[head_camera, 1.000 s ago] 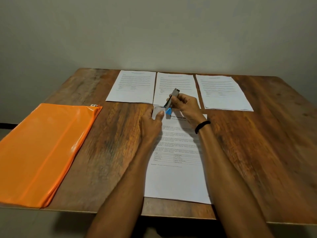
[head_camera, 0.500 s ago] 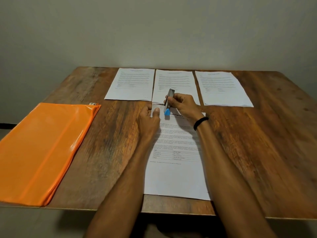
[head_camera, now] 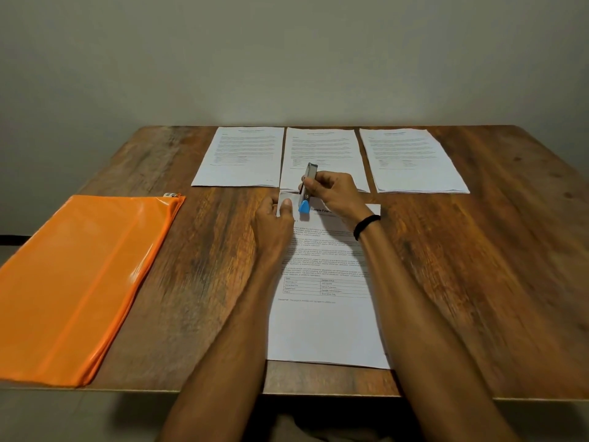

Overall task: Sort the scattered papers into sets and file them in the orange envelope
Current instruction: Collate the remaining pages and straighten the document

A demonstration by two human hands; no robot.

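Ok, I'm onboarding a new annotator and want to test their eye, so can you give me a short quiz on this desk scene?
1. True or false: the orange envelope lies left of the near paper set.
2. What does the right hand hold? A a pen; B a stapler; C scissors.
3. How many far paper sets lie in the row along the table's far edge?
Key: 1 true; 2 B; 3 three.
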